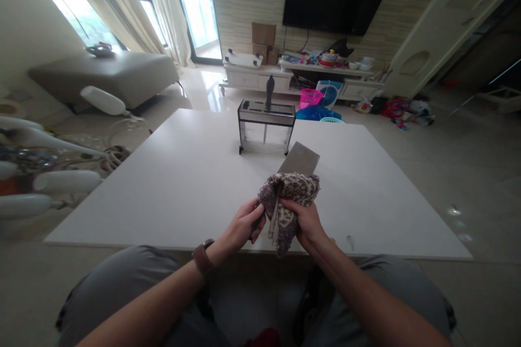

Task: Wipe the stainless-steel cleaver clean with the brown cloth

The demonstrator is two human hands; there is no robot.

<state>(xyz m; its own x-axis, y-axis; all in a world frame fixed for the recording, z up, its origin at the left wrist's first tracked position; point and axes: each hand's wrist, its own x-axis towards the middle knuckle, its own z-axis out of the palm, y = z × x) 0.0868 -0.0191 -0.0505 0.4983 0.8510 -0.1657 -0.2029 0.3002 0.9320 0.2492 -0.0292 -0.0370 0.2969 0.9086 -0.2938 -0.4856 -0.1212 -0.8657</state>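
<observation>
My left hand (246, 219) is closed round the dark handle of a cleaver (300, 158), whose broad grey blade points away to the right over the table. A brown-and-cream patterned cloth (299, 190) is wrapped over the part of the blade nearest the handle and hides it. My right hand (307, 219) grips that cloth, thumb on top, around the blade. Beyond the blade stands a clear-sided knife block (266, 114) with a dark top, and one black-handled knife (269, 89) is upright in it.
The white table (183, 173) spreads before my knees, its near edge just below my hands. Several white lamp shades (67, 180) lie at the left. Behind the table are a pink basket (310, 98) and a low TV cabinet (252, 78).
</observation>
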